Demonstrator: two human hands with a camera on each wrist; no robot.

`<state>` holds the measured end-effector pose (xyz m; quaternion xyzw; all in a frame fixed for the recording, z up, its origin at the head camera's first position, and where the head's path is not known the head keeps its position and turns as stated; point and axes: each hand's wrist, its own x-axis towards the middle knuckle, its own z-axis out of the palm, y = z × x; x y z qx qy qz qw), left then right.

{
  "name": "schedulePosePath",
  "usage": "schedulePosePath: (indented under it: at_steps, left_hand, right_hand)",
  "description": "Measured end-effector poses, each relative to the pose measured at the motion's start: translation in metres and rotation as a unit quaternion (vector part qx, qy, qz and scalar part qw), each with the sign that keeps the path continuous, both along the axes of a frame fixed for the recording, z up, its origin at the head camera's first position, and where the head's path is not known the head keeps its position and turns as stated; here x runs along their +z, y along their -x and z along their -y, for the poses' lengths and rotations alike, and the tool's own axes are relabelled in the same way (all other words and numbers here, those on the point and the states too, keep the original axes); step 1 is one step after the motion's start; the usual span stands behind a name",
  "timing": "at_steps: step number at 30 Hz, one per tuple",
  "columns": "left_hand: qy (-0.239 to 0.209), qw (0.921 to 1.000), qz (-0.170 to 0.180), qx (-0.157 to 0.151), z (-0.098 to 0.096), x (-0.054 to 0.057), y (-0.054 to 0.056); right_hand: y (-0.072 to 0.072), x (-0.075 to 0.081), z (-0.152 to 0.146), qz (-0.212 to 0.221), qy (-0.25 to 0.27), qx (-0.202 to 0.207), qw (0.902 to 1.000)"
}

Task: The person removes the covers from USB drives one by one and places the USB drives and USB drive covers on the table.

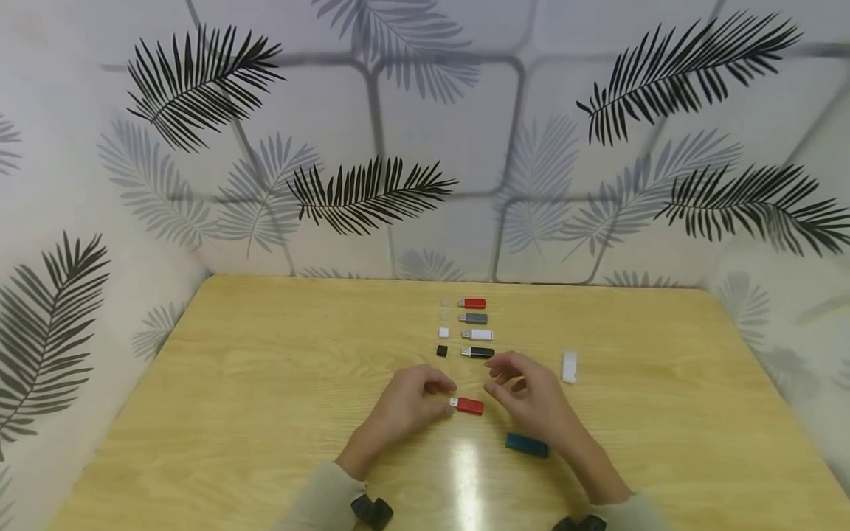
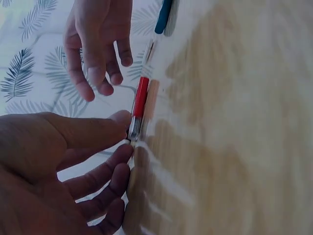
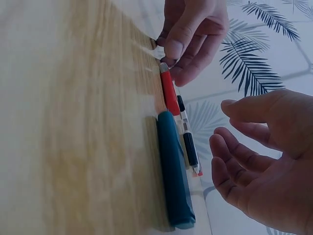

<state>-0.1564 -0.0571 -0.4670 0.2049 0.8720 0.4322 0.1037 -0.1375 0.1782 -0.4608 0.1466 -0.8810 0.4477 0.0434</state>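
A red USB stick [image 1: 470,406] with a bare metal plug lies on the table between the hands. Beside its plug is my left hand [image 1: 413,402], thumb and fingertips parted around that end; whether the thumb touches it, I cannot tell. My right hand [image 1: 529,389] hovers to the right with loosely bent fingers, holding nothing. A dark blue stick-shaped piece [image 3: 175,171] lies below the right hand. Farther back, a column holds another red USB stick [image 1: 474,303], a grey one [image 1: 476,318], a white one [image 1: 481,335] and a black one [image 1: 481,352], plugs pointing left.
Left of the column stand a white cap [image 1: 443,332], a black cap [image 1: 442,351] and two small see-through pieces [image 1: 444,302]. A white oblong piece [image 1: 569,367] lies right of the right hand. The wooden table [image 1: 279,354] meets a leaf-patterned backdrop behind.
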Motion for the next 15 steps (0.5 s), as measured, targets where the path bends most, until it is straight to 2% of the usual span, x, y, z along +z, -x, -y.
schedulePosePath:
  at_steps: [7,10,15]
  left_hand:
    - [0.074,0.9955,-0.057,0.015,-0.011,-0.004,-0.006]
    - [0.088,0.9939,-0.062,0.022,-0.013,-0.005,-0.008]
    - [0.084,0.9946,-0.056,0.026,-0.011,-0.004,-0.009]
  right_hand:
    - [-0.004,-0.006,0.004,-0.023,0.001,0.034,0.9992]
    - [-0.005,-0.010,0.005,-0.024,-0.002,0.042,0.9988]
    - [-0.004,-0.014,0.008,-0.032,-0.014,0.052,0.9980]
